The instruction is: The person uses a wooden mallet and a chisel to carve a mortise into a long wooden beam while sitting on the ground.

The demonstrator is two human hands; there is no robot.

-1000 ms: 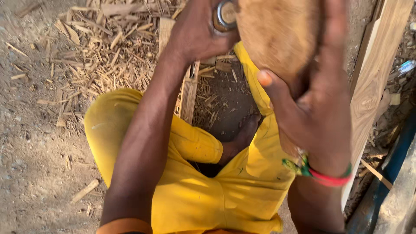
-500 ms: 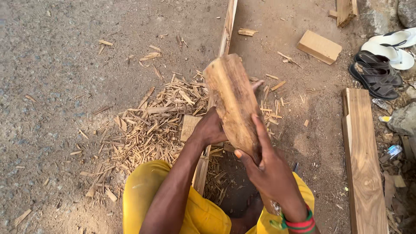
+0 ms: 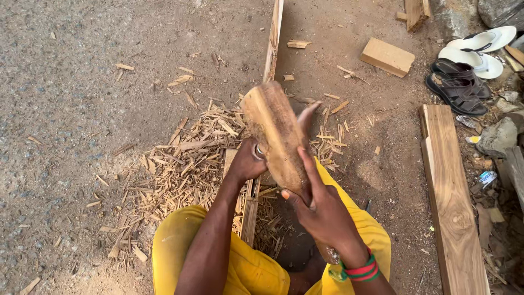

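Gripping a rough wooden block from both sides, the hands hold it tilted above the lap and yellow trousers. Left hand clasps its left edge, arm stretched forward; right hand cups its lower end, index finger extended, wrist bent. Wood shavings litter the ground below.

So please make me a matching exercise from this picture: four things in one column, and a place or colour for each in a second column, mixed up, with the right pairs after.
Things:
1. wood piece
2. sandals
3. plank
4. wood shavings

Places or colours:
A. lying flat on the ground at the right side
B. held up between the left hand and the right hand
C. dark, near the top right corner
D. spread on the ground to the left of the hands

Pairs: 1-B, 2-C, 3-A, 4-D
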